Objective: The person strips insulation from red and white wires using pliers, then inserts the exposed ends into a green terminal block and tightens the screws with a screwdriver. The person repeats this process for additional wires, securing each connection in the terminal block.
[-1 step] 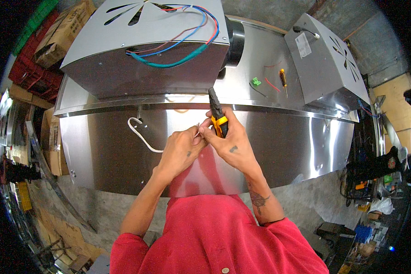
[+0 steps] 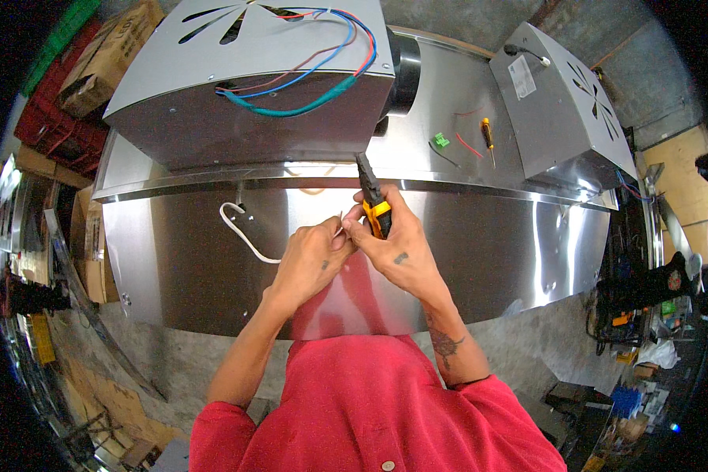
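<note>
My left hand (image 2: 313, 258) and my right hand (image 2: 397, 245) meet over a long stainless steel hood panel (image 2: 495, 244). The left hand pinches the end of a white cable (image 2: 244, 234) that loops out of a hole in the panel. Its thin wire ends stick up between the fingertips of both hands. The right hand grips pliers (image 2: 372, 197) with yellow and black handles, their dark jaws pointing up and away from me, while its fingertips touch the wire ends.
A metal housing (image 2: 212, 102) with red, blue and green wires (image 2: 322, 86) sits behind the panel. A second housing (image 2: 558, 102) stands at the right. Between them lie a screwdriver (image 2: 488, 135), a green connector (image 2: 442, 141) and a red wire (image 2: 470, 146). Cardboard boxes (image 2: 102, 55) are stacked at the left.
</note>
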Demonstrator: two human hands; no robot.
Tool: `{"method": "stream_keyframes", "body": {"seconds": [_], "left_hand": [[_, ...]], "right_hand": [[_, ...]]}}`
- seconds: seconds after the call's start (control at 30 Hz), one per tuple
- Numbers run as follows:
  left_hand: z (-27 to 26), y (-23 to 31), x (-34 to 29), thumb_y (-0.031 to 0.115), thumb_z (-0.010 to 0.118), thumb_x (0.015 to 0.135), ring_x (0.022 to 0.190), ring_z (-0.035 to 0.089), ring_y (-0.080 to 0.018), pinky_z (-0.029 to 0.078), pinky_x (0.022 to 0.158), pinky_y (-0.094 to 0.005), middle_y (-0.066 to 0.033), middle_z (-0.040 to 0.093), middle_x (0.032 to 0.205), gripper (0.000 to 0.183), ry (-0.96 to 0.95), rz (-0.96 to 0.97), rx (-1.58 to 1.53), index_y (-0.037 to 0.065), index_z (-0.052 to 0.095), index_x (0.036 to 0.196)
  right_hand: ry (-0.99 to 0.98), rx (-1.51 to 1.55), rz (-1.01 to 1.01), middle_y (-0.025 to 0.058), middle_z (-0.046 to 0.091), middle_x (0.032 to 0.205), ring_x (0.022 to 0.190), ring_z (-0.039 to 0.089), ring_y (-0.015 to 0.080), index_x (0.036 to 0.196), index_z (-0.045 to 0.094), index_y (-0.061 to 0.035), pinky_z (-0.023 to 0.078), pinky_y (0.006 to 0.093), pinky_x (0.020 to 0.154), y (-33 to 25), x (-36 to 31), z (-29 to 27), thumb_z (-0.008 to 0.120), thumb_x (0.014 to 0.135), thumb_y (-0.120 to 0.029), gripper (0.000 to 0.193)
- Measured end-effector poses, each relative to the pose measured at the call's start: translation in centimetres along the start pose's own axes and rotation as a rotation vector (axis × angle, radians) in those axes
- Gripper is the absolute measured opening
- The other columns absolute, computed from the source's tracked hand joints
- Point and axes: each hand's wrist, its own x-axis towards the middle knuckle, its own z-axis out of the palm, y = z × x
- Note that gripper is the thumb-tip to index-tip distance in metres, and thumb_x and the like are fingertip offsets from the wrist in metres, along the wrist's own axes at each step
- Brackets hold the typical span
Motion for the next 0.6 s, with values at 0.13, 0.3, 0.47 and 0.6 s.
{"method": "stream_keyframes", "body": {"seconds": [0.13, 0.3, 0.47, 0.6], "left_hand": [[-0.8, -0.3, 0.3, 0.024, 0.077, 0.098, 0.076, 0.067, -0.0198, 0.053, 0.071, -0.0374, -0.0159, 0.067, 0.080, 0.030, -0.032, -0.090, -0.220, -0.003, 0.065, 0.102], [-1.8, -0.7, 1.1, 0.018, 0.078, 0.100, 0.090, 0.062, -0.0051, 0.052, 0.078, -0.0237, 0.0015, 0.068, 0.096, 0.024, -0.060, -0.102, -0.648, 0.001, 0.065, 0.112], [-1.2, -1.6, 1.1, 0.020, 0.078, 0.100, 0.087, 0.063, -0.0054, 0.053, 0.079, -0.0251, 0.0003, 0.069, 0.097, 0.025, -0.053, -0.109, -0.663, 0.000, 0.068, 0.112], [-1.0, -1.0, 0.8, 0.016, 0.076, 0.100, 0.085, 0.064, -0.0092, 0.053, 0.078, -0.0284, -0.0026, 0.071, 0.097, 0.019, 0.068, -0.043, -0.442, 0.000, 0.070, 0.108]], "right_hand": [[0.057, -0.076, -0.052, 0.0144, 0.074, 0.097, 0.084, 0.073, 0.0199, 0.125, 0.053, 0.0007, 0.058, 0.0365, 0.077, 0.7, -0.8, 0.5, 0.072, 0.100, -0.011, 0.034], [0.161, 0.020, 0.008, 0.0100, 0.072, 0.097, 0.078, 0.066, 0.0143, 0.127, 0.052, -0.0007, 0.056, 0.0330, 0.070, 1.7, -0.8, 1.1, 0.071, 0.101, -0.011, 0.033], [0.168, 0.162, 0.114, 0.0049, 0.070, 0.097, 0.075, 0.060, 0.0089, 0.127, 0.052, -0.0017, 0.052, 0.0281, 0.067, 2.8, -0.5, 1.1, 0.069, 0.103, -0.012, 0.031], [0.135, 0.318, 0.178, 0.0081, 0.072, 0.104, 0.079, 0.065, 0.0108, 0.135, 0.052, -0.0008, 0.055, 0.0280, 0.070, 3.0, -0.6, 0.7, 0.065, 0.107, -0.013, 0.033]]}}
